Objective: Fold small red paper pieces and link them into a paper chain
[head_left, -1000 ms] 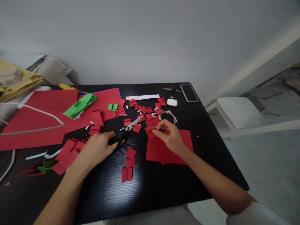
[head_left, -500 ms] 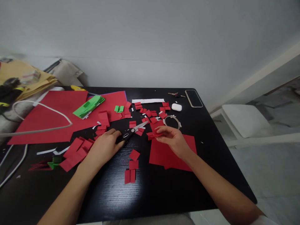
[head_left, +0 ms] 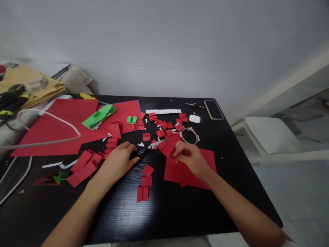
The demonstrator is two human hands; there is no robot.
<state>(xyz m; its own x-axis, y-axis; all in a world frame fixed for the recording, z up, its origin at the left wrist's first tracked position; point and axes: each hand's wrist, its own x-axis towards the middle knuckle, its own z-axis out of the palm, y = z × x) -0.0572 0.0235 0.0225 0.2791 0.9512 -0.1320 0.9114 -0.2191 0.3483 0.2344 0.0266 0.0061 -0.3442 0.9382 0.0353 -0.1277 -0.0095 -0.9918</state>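
My left hand (head_left: 120, 157) rests on the dark table with thumb and fingers closed around the handle end of a pair of black-handled scissors (head_left: 153, 145). The blades point right, toward small red paper pieces. My right hand (head_left: 191, 157) pinches a folded red paper piece (head_left: 168, 150) between thumb and fingers, above larger red sheets (head_left: 190, 175). Part of that piece is hidden by the fingers. Several small creased red pieces (head_left: 146, 137) lie around the scissors. More red pieces (head_left: 147, 181) form a short column nearer my body.
A tape-like ring (head_left: 182, 136), a white earbud case (head_left: 194, 119), keys (head_left: 194, 105) and a phone (head_left: 214, 109) lie at the right. Green paper strips (head_left: 99, 116) rest on big red sheets (head_left: 51, 133) at the left, crossed by a white cable (head_left: 64, 140). White paper scraps are scattered about.
The scissors have shifted slightly right and toward my body, along with my left hand. The red piece in my right hand has turned and now shows more of its surface.
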